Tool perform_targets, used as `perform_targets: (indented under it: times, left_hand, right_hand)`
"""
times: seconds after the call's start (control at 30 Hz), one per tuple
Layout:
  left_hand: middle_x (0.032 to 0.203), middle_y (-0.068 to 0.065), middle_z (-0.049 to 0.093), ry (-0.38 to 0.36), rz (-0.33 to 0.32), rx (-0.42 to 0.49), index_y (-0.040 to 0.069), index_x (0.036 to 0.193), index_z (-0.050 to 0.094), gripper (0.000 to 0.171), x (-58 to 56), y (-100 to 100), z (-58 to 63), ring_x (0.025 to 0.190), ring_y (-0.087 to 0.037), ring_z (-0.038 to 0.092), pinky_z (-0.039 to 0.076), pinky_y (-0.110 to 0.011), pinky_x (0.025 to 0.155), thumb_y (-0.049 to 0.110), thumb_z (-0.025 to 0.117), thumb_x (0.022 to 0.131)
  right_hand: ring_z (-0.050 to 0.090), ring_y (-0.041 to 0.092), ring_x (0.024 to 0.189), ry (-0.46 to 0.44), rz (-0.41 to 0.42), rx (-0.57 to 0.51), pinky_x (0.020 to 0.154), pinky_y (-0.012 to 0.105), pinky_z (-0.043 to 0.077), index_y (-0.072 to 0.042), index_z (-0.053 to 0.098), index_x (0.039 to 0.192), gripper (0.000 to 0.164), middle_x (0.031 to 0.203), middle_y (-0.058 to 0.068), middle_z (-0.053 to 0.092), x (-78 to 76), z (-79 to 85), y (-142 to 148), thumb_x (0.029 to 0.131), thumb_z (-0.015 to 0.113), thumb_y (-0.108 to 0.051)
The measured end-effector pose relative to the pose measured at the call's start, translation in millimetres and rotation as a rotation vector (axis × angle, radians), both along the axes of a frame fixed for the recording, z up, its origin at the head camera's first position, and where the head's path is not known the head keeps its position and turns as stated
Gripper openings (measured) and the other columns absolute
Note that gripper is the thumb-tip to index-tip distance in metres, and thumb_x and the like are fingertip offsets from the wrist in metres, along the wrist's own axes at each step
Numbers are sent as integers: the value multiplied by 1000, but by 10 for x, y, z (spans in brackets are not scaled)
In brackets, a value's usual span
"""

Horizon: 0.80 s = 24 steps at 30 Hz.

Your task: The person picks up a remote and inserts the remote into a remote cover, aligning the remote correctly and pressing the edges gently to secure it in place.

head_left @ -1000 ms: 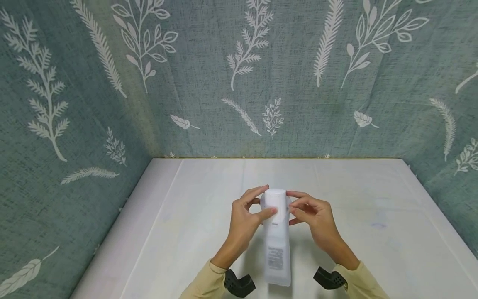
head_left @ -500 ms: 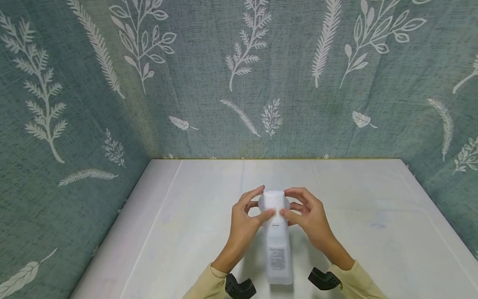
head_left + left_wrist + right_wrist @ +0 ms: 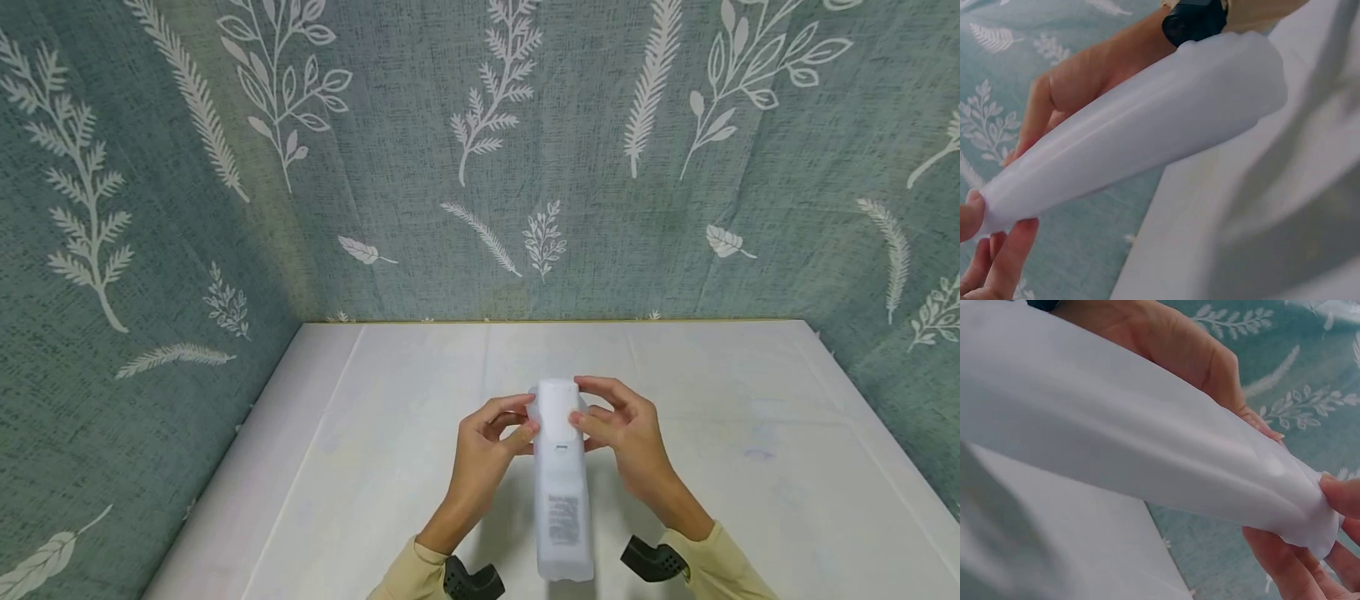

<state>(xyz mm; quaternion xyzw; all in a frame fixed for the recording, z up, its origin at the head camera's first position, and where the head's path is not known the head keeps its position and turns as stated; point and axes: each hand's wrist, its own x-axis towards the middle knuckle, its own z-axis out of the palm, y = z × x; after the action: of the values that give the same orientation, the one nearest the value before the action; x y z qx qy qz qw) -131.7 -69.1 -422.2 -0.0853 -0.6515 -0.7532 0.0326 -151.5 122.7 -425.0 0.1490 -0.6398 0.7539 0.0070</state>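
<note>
A long white plastic object [image 3: 557,479] with rounded edges is held up in front of me, its narrower end away from me. Grey print [image 3: 563,520] covers part of its lower face, a small slot sits above that, and a translucent rounded part [image 3: 533,410] shows at the far end. My left hand [image 3: 480,450] pinches the left side near that end between thumb and fingers. On the opposite side, my right hand [image 3: 636,440] grips it, thumb on the upper face and index finger at the top corner. The smooth underside [image 3: 1147,119] fills the left wrist view.
A white-covered table [image 3: 390,392] lies beneath, with shadows of the hands and object on it. Green leaf-patterned cloth [image 3: 405,283] walls the back and both sides. Black wrist cameras [image 3: 474,579] sit on both sleeves.
My left thumb has slid off the upper face to the left edge, and its index finger has come down. My right thumb has moved onto the face. The object has shifted slightly right.
</note>
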Motion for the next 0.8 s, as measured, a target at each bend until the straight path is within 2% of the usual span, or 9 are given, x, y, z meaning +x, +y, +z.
perform_targets:
  times: [0.27,0.43,0.57,0.8]
  left_hand:
    - [93,-17,59,-6,16,9,-4,91,66,10,2,-6,-16,86,-25,63,59,-43,62,-1,70,83]
    - [92,-17,59,7,44,35,-4,89,65,8,18,36,-1,85,-26,64,58,-44,61,-3,70,82]
    - [91,-18,60,25,68,44,-4,86,66,7,20,76,33,85,-27,64,58,-44,58,-2,71,81]
    - [90,-18,61,-11,87,31,-5,88,66,9,1,120,72,84,-27,64,58,-44,57,-4,70,80]
  right_hand:
    - [67,20,81,84,42,31,54,41,58,12,56,120,39,109,8,63,18,31,-2,82,66,8]
    - [65,21,80,133,42,57,51,42,57,12,58,117,38,112,5,64,13,80,25,80,69,9]
    - [64,22,78,137,54,79,51,44,57,11,59,116,39,112,3,64,5,98,55,79,70,8]
    - [64,23,78,132,48,99,52,45,57,10,59,116,39,113,4,63,8,86,84,79,71,8]
